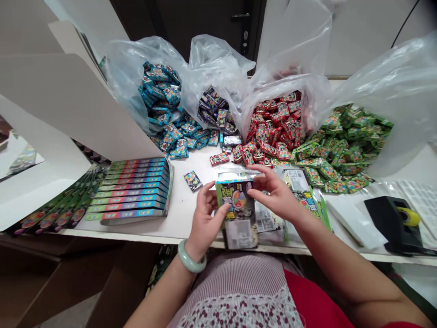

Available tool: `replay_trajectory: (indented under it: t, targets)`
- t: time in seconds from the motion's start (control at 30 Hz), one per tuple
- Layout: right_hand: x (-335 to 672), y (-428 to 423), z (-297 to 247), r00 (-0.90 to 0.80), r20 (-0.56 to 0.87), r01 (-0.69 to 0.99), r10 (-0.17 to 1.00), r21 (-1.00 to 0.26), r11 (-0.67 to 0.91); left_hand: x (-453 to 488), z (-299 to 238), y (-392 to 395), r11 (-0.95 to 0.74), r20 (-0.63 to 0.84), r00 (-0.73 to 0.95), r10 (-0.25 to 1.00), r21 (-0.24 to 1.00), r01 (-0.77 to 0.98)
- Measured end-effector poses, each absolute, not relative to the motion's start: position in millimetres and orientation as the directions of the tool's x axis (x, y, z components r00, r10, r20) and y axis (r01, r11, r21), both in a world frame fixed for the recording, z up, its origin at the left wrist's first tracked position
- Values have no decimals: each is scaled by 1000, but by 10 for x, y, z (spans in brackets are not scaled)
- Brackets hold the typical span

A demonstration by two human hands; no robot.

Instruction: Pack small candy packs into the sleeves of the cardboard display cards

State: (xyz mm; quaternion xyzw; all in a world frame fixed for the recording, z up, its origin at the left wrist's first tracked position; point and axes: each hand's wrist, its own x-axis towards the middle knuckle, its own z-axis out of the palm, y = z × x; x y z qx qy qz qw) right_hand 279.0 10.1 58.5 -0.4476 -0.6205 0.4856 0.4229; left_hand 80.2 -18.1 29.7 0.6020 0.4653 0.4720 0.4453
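A small printed cardboard box (239,214), dark with green lettering and a pale label panel, stands tilted at the table's front edge. Closed around its left side is my left hand (208,216), thumb on the printed face, a pale bangle at the wrist. My right hand (273,193) grips the upper right edge, its thumb on the front and the index finger stretched past the top. Clear-wrapped printed packs (269,218) lie under and right of it. To the left lies a single small dark packet (193,181).
Plastic bags spill blue packets (179,132), purple packets (213,107), red packets (276,118) and green packets (351,136) across the back. A row of filled boxes (133,191) stands left beside flat printed cartons (54,209). A black tape dispenser (392,223) sits right.
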Motion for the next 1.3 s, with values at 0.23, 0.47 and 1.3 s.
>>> replay_trajectory:
  t: [0.23,0.47,1.3]
  targets:
    - [2865,-303,160,-13,65,140,998,-988,66,939,29,-412,-33,33,246,969,999,-4]
    - [2979,-210,363,-171,64,101,983,-991,83,950,256,-268,-161,151,107,983,983,93]
    - [2961,-30,751,-375,-111,223,920,-974,-26,968,537,-41,-49,31,247,969,997,66]
